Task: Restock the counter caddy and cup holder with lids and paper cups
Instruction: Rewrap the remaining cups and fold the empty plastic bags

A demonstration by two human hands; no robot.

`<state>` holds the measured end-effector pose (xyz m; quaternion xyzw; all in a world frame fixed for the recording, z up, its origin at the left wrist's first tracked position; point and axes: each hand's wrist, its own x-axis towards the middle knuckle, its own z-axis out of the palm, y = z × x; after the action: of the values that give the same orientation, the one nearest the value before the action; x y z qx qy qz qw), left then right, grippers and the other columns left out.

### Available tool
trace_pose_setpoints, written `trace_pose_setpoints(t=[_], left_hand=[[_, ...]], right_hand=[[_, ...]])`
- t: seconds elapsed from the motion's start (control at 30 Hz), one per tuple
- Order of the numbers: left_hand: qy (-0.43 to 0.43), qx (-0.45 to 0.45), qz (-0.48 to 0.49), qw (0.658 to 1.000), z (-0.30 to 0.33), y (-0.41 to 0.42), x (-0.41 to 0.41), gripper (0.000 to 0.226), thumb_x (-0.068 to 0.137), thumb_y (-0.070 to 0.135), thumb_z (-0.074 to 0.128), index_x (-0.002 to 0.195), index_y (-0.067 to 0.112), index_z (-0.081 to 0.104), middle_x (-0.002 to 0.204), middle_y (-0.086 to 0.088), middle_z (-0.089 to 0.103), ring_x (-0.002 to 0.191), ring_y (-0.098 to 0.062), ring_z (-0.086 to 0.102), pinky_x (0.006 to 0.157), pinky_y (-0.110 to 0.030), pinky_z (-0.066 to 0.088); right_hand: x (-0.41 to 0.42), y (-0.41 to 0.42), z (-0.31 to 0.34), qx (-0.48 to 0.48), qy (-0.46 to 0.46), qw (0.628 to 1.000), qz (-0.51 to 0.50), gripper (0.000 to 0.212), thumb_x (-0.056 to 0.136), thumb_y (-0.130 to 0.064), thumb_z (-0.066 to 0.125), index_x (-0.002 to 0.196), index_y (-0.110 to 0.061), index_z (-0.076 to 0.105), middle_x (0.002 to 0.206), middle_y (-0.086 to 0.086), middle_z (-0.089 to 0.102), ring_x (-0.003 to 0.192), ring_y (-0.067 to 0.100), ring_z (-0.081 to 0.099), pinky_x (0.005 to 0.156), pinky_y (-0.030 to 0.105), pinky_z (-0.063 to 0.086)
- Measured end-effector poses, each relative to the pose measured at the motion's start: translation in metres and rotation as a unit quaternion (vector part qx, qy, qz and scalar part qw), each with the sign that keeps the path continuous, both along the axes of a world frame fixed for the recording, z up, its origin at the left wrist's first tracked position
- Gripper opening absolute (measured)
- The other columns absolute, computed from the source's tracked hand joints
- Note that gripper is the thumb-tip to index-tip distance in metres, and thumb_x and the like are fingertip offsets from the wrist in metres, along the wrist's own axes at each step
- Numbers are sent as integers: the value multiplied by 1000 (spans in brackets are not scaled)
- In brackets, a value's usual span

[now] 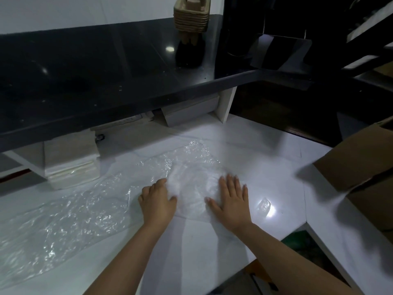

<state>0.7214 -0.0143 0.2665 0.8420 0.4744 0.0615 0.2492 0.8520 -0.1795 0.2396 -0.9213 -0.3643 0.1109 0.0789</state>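
A long clear plastic bag [70, 216] lies crumpled across the white counter [191, 252]. Its right end holds a blurred white round stack, probably lids [191, 188]. My left hand [157, 199] rests on the left side of that stack with its fingers curled over the plastic. My right hand [231, 199] lies flat on the right side, fingers straight and spread. A stack of brown pulp cup holders [191, 13] stands on the black upper counter at the back.
A raised black countertop [95, 81] runs along the back on white supports. An open cardboard box [365, 167] sits at the right. A small scrap of clear plastic [264, 206] lies right of my right hand. White packs [72, 160] sit under the black shelf.
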Motion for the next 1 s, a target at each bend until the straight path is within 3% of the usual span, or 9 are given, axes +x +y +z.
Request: trace_pose_setpoints(t=[0.13, 0.23, 0.33, 0.43, 0.63, 0.73, 0.8, 0.9, 1.0], left_hand=[[-218, -52, 9, 974, 16, 0, 3, 51, 86, 1, 59, 134, 16, 50, 96, -1, 58, 97, -23, 56, 88, -32, 43], [-343, -178, 77, 919, 33, -5, 12, 52, 85, 2, 64, 128, 27, 48, 94, 4, 58, 86, -12, 61, 77, -21, 47], [-388, -311, 112, 860, 33, -6, 17, 59, 77, 5, 77, 127, 23, 51, 107, 6, 64, 97, -10, 63, 86, -24, 50], [-301, -323, 77, 894, 20, -8, 8, 62, 69, 10, 85, 123, 21, 58, 112, 4, 67, 103, -12, 64, 93, -32, 51], [-159, -214, -37, 963, 15, -10, -2, 18, 74, 8, 75, 89, 14, 66, 81, 2, 69, 74, -11, 65, 68, -26, 52], [-91, -128, -43, 987, 15, -8, 2, 3, 76, 4, 58, 74, 3, 57, 69, -13, 58, 61, -22, 53, 56, -36, 41], [-60, -94, -65, 992, 17, -5, 2, 8, 80, 4, 54, 76, 9, 58, 74, -12, 52, 70, -29, 55, 56, -32, 34], [-80, 22, -157, 984, 18, -1, -2, 53, 78, -5, 53, 121, 22, 66, 80, -3, 47, 81, -25, 52, 66, -25, 35], [-81, 207, -346, 912, 10, 5, -9, 81, 50, -9, 69, 126, 16, 59, 77, 4, 59, 76, -16, 41, 64, -23, 36]], right_hand=[[-2, 2, 10, -1, -84, 993, 82, 78, 88, -65, 35, 150, -16, 32, 157, 13, 27, 146, 34, 21, 114, 54, 3], [-7, 5, 10, -17, -89, 988, 121, 83, 85, -69, 37, 149, -16, 34, 156, 13, 29, 145, 35, 24, 113, 55, 7], [-17, 7, 5, -19, -27, 995, 97, 92, 85, -78, 18, 155, -18, 15, 162, 10, 7, 149, 30, 1, 115, 48, -6], [-17, 4, 2, -14, 3, 997, 80, 101, 73, -82, -7, 155, -23, -2, 161, 5, -14, 146, 23, -21, 116, 43, -17], [-15, 6, 2, -36, 5, 997, 67, 103, 71, -82, -8, 154, -23, -6, 160, 4, -18, 145, 22, -24, 117, 45, -16], [-12, 14, 5, -37, 17, 997, 58, 109, 67, -87, -7, 155, -23, 0, 162, 4, -12, 147, 21, -19, 116, 46, -16], [-5, 15, 9, -44, 30, 997, 56, 105, 67, -82, -3, 155, -24, 3, 162, 2, -10, 148, 19, -16, 116, 47, -14], [8, 10, 16, 11, 55, 996, 62, 88, 77, -69, 14, 151, -23, 25, 161, -3, 13, 150, 17, 5, 118, 45, -2], [20, 4, 25, 169, 68, 983, -9, 44, 88, -16, 51, 131, -14, 57, 139, 5, 55, 130, 26, 49, 108, 30, 26]])
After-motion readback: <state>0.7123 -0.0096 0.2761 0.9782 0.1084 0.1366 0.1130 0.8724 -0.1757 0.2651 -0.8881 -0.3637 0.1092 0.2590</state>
